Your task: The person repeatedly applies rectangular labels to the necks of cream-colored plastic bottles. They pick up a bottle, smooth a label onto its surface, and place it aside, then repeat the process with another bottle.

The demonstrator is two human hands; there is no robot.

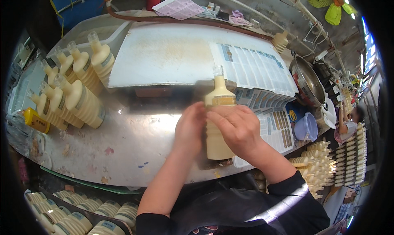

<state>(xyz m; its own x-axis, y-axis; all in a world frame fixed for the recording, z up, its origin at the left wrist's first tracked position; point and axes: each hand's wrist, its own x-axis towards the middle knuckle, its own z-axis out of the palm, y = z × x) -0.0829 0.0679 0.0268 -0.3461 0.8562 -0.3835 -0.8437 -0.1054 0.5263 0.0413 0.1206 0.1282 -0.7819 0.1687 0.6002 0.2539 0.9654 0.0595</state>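
A cream-coloured bottle (220, 146) with a ribbed body and a clear cap lies on a dark support on the metal table, its neck pointing away from me. A gold-brown label band shows below its shoulder. Across the front of the bottle, just under that band, my right hand (241, 126) is closed with bent fingers pressed on it. At the bottle's left side is my left hand (188, 126); its fingers are smeared by motion and partly hidden, so their grip cannot be made out. Sheets of labels (256, 68) lie beyond the bottle to the right.
Several similar bottles (84, 101) stand at the left beside a yellow container (36, 120). More bottles (74, 224) lie in crates at lower left. A white board (164, 50) covers the far table. A blue bucket (305, 127) and stacked bottles (316, 165) are at right; another person (348, 128) is farther off.
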